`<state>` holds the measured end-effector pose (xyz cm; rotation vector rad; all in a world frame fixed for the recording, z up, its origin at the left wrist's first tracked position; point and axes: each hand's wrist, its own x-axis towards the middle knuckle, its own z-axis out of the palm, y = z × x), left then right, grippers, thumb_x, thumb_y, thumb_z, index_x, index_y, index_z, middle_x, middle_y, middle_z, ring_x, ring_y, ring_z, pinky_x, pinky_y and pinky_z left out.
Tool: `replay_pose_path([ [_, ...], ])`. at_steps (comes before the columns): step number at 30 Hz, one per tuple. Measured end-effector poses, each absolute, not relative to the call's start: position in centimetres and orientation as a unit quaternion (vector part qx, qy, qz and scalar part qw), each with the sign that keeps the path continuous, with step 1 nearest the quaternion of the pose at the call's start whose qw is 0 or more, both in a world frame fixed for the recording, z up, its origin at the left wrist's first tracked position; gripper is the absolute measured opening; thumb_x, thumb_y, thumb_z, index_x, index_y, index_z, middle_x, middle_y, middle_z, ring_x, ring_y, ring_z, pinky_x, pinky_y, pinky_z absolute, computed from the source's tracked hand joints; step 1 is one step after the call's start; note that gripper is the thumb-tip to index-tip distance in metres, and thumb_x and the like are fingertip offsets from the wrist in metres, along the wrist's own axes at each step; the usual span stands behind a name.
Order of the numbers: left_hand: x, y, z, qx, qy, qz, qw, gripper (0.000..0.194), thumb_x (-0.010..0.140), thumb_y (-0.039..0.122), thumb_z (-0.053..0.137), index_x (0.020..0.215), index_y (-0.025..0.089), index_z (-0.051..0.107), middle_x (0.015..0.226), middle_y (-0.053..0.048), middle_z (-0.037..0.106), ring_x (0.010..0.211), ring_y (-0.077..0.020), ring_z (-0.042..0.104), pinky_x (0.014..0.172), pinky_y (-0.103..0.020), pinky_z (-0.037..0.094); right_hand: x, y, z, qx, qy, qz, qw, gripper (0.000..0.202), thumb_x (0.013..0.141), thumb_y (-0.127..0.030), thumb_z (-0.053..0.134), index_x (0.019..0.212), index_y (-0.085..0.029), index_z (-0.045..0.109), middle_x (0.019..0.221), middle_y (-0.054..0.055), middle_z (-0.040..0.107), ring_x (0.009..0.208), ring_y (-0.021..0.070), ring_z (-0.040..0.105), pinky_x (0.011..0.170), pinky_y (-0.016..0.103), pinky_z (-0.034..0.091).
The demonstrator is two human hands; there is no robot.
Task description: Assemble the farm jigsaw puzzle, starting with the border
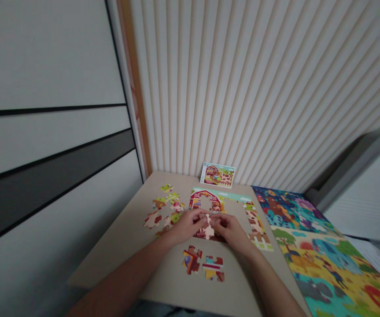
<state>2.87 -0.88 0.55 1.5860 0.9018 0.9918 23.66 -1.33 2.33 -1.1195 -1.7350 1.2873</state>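
Both hands meet over a partly assembled farm puzzle point(237, 196) on the beige table. A pink puzzle piece with brown patches point(207, 230) is between them. My left hand point(190, 223) pinches its left and upper side, and my right hand point(228, 226) pinches its right side. The red barn point(195, 199) shows above the hands, and a joined strip with a white fence point(263, 243) runs down the right. The puzzle's lower left part is partly hidden by my hands.
Several loose pieces point(153, 219) lie at the left, and more point(192, 259) lie nearer the front edge. A picture card point(218, 175) leans against the pleated curtain point(190, 88). Colourful finished puzzles point(328, 259) cover the right side, beside a grey-white object point(368, 189).
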Motion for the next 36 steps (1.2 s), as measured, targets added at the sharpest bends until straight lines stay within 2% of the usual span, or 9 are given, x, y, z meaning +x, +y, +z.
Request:
replay_pose_path([
  [6,2.9,-0.9,0.7,0.666,0.378,0.405,0.499,0.042,0.095,0.044,0.057,0.124,0.015,0.065,0.079,-0.003,0.067,0.063,-0.0125,0.060,0.056,-0.021,0.043,23.6,-1.4,2.4,-0.433,-0.666,0.503,0.340,0.049,0.086,-0.062,0.064,0.103,-0.016,0.070,0.063,-0.004,0.053,0.055,0.0111,0.046,0.055,0.025,0.044],
  [13,2.7,-1.0,0.9,0.681,0.401,0.404,0.460,0.037,0.095,0.039,0.054,0.121,0.015,0.066,0.079,-0.002,0.066,0.064,-0.0126,0.058,0.056,-0.021,0.043,23.8,-1.4,2.1,-0.439,-0.707,0.450,0.322,0.047,0.091,-0.057,0.059,0.108,-0.015,0.072,0.062,-0.003,0.054,0.054,0.0106,0.044,0.050,0.022,0.034],
  [16,2.5,-0.7,1.0,0.708,0.419,0.410,0.394,0.032,0.096,0.034,0.050,0.116,0.017,0.069,0.084,-0.004,0.068,0.070,-0.0144,0.060,0.064,-0.024,0.046,24.1,-1.2,2.1,-0.456,-0.724,0.411,0.315,0.044,0.094,-0.053,0.056,0.110,-0.016,0.073,0.065,-0.002,0.058,0.056,0.0112,0.046,0.051,0.022,0.034],
  [21,1.4,-0.4,2.6,0.735,0.450,0.434,0.262,0.032,0.097,0.024,0.043,0.110,0.017,0.071,0.087,-0.004,0.067,0.081,-0.0173,0.062,0.080,-0.029,0.048,24.7,-1.7,3.9,-0.474,-0.767,0.314,0.297,0.036,0.096,-0.045,0.055,0.109,-0.018,0.074,0.080,0.003,0.070,0.068,0.0167,0.058,0.063,0.027,0.044],
  [25,-1.5,-1.3,4.4,0.751,0.474,0.419,0.188,0.033,0.098,0.024,0.039,0.111,0.018,0.069,0.092,-0.005,0.069,0.086,-0.0187,0.063,0.084,-0.032,0.048,25.4,-4.8,6.0,-0.475,-0.796,0.258,0.273,0.032,0.098,-0.040,0.052,0.113,-0.021,0.073,0.103,0.008,0.075,0.088,0.0225,0.066,0.081,0.034,0.050],
  [28,-5.3,-2.8,4.5,0.784,0.482,0.362,0.147,0.034,0.099,0.026,0.039,0.113,0.018,0.068,0.108,-0.008,0.071,0.101,-0.0213,0.064,0.094,-0.034,0.048,26.3,-8.5,6.0,-0.455,-0.824,0.224,0.252,0.030,0.100,-0.037,0.050,0.119,-0.024,0.071,0.117,0.009,0.071,0.107,0.0254,0.064,0.097,0.041,0.047],
  [30,-8.2,-3.8,3.8,0.782,0.523,0.316,0.121,0.036,0.099,0.029,0.038,0.116,0.018,0.067,0.115,-0.009,0.070,0.108,-0.0225,0.063,0.099,-0.036,0.046,27.0,-10.7,5.1,-0.460,-0.826,0.216,0.243,0.032,0.100,-0.037,0.052,0.124,-0.026,0.068,0.124,0.010,0.067,0.114,0.0265,0.061,0.102,0.043,0.046],
  [36,-14.8,-5.1,0.9,0.739,0.634,0.224,0.041,0.042,0.099,0.030,0.031,0.113,0.015,0.067,0.113,-0.011,0.070,0.106,-0.0245,0.064,0.100,-0.040,0.047,28.1,-13.6,1.6,-0.499,-0.819,0.163,0.233,0.054,0.089,-0.046,0.068,0.140,-0.029,0.058,0.138,0.012,0.057,0.126,0.0318,0.052,0.106,0.049,0.043],
])
